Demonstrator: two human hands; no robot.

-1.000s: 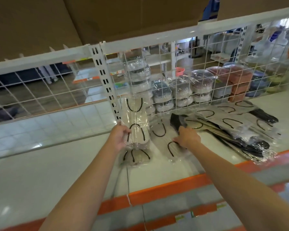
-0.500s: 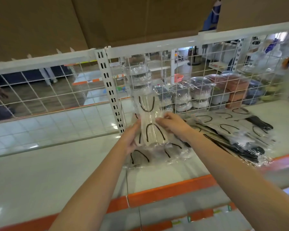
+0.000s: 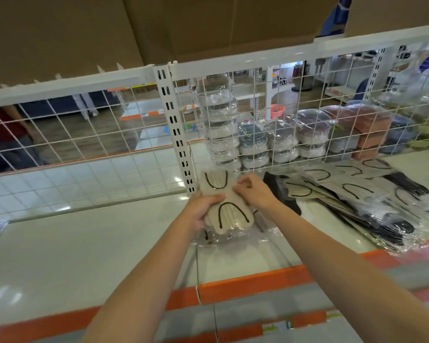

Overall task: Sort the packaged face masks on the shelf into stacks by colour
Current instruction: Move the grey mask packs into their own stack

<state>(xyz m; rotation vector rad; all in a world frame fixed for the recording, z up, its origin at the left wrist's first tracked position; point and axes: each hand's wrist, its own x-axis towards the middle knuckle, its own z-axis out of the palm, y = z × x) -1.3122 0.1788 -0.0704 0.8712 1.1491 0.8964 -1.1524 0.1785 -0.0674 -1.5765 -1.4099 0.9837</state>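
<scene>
Shelf (image 3: 84,256) front edge: orange strip with small price tags, print too blurred to read.

Both hands work mid-shelf, just in front of the slotted upright (image 3: 176,129). Left hand (image 3: 201,210) grips the left edge of a beige packaged mask (image 3: 223,201) with black ear loops, fingers curled round it. Right hand (image 3: 252,191) pinches the same pack's right edge, fingers bent. The pack is lifted, tilted up over a few clear-wrapped packs (image 3: 233,240) lying flat on the shelf below it.

Step, as I read it: squaring a beige pack before adding it to the beige stack underneath. Next move calls for lowering it flat, edges lined up, then releasing both grips. The wrap looks slippery, so the stack could slide.

Right of the hands: unsorted pile (image 3: 372,194) of beige and black packs, fanned and overlapping. Most of the sort is not yet done.

Behind the wire grid (image 3: 295,115): wrapped stacked goods on the next shelf, no label legible. Cardboard boxes (image 3: 208,26) overhead, no writing visible.
</scene>
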